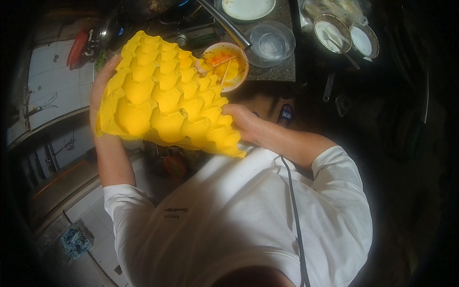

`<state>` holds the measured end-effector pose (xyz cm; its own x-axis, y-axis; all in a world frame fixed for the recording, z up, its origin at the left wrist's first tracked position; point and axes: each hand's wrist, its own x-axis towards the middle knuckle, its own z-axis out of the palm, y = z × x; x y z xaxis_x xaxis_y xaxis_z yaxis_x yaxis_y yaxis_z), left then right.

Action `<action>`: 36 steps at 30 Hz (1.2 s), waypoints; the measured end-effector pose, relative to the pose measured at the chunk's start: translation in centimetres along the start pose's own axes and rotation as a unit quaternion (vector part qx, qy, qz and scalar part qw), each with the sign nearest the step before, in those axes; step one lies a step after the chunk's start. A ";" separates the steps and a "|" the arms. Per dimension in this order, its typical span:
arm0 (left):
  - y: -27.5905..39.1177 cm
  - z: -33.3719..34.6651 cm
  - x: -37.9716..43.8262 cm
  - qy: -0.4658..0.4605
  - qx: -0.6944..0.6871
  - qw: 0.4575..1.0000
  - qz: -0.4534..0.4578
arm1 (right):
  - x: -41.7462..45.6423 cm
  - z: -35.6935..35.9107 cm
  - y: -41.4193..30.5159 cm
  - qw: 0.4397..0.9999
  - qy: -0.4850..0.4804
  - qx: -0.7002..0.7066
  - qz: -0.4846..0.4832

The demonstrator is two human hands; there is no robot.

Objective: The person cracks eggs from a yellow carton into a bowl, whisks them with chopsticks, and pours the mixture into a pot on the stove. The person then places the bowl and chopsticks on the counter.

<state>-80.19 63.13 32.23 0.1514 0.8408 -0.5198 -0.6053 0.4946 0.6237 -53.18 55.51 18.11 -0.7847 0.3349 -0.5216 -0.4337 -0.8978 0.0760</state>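
Note:
A yellow moulded egg tray (168,93) is held tilted in front of my chest. My left hand (101,86) grips its left edge, with the fingers mostly hidden behind it. At the right edge, my right hand (241,120) has its thumb over the rim. Just beyond the tray stands a bowl (244,77) holding orange-yellow liquid egg and a pair of chopsticks (226,71). What appears to be a piece of eggshell (201,68) shows at the bowl's left side, partly behind the tray.
A metal pan handle (229,27) reaches over the counter from the lit gas stove (195,37). Clear plastic containers (269,46) and a white plate (248,8) stand nearby. Two bowls of white contents (331,33) (362,40) sit farther right, one with a spoon (346,53).

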 end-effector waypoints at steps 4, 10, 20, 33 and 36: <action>-0.1 0.3 0.1 -0.003 -0.004 1.000 -0.001 | -0.2 -0.2 -0.1 1.000 -0.001 0.000 0.003; -0.2 1.1 -0.1 0.008 0.011 1.000 0.015 | 0.5 -1.0 0.3 1.000 0.002 -0.009 -0.006; 0.0 1.6 0.0 0.030 0.027 0.999 0.011 | 0.4 -1.1 0.2 1.000 -0.012 -0.003 -0.003; 0.0 1.6 -0.5 -0.001 0.008 1.000 -0.009 | 0.1 -0.9 0.1 1.000 -0.012 -0.006 0.003; -0.1 1.2 -0.7 0.011 0.025 1.000 0.005 | 0.1 -0.8 0.2 1.000 -0.010 -0.010 0.006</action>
<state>-79.30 62.73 33.22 0.1286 0.8413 -0.5251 -0.5662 0.4970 0.6576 -53.01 55.14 17.34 -0.7983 0.3299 -0.5038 -0.4160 -0.9070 0.0652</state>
